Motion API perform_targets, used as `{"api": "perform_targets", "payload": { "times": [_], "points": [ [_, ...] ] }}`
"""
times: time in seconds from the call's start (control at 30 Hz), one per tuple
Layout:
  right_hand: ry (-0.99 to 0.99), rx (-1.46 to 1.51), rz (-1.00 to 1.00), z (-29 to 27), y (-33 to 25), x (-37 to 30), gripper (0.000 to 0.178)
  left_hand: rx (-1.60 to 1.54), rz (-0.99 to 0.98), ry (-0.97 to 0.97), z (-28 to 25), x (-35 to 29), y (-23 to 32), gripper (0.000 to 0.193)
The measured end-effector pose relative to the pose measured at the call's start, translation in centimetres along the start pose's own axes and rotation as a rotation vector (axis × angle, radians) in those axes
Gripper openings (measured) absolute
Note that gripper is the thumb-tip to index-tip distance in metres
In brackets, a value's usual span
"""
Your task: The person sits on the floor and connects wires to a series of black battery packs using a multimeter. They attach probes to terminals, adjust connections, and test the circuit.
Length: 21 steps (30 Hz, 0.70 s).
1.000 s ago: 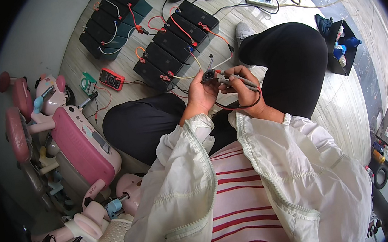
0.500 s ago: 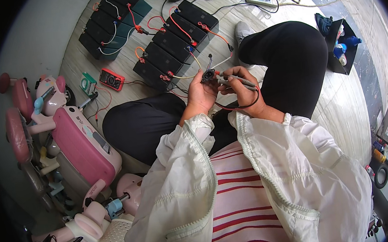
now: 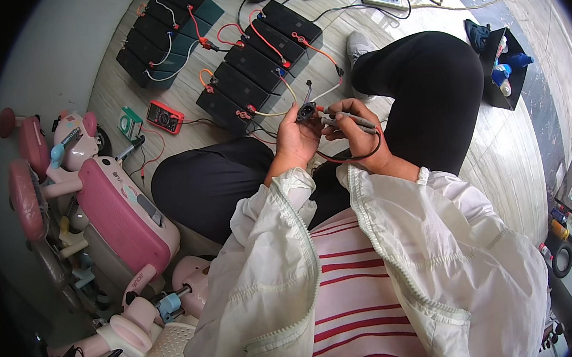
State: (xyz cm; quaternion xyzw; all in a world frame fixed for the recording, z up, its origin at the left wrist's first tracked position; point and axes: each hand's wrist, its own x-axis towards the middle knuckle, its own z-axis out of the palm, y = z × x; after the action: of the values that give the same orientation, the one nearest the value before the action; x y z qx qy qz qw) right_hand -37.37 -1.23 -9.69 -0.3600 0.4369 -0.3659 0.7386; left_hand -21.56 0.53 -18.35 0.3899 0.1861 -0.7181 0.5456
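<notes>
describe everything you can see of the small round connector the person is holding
The connector is a small, dark, round plug, plastic by its look, gripped in the left hand above the lap. Thin wires run from it toward the black batteries on the floor. The right hand holds a thin probe whose tip meets its face. Finer details are too small to tell.

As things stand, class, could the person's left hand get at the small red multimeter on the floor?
Probably yes, once freed: the left hand holds a round black connector, while bare floor lies open toward the red multimeter to its left.
</notes>
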Motion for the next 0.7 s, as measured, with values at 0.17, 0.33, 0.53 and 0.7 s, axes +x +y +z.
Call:
{"api": "perform_targets", "payload": {
  "times": [0.17, 0.33, 0.53, 0.7],
  "points": [
    [-0.012, 0.006, 0.002, -0.2, 0.2, 0.1, 0.019, -0.003, 0.013, 0.023, 0.4, -0.2, -0.1, 0.031],
    [-0.012, 0.007, 0.002, -0.1, 0.1, 0.0, 0.020, -0.015, 0.009, 0.011, -0.6, 0.6, 0.0, 0.042],
    [-0.044, -0.003, 0.017, -0.1, -0.1, 0.0, 0.019, -0.001, 0.006, -0.012, -1.0, 0.8, 0.1, 0.042],
    [-0.050, -0.019, 0.027, 0.0, -0.2, 0.0, 0.019, 0.014, -0.003, -0.043, -1.1, 0.7, 0.2, 0.040]
  ]
}}
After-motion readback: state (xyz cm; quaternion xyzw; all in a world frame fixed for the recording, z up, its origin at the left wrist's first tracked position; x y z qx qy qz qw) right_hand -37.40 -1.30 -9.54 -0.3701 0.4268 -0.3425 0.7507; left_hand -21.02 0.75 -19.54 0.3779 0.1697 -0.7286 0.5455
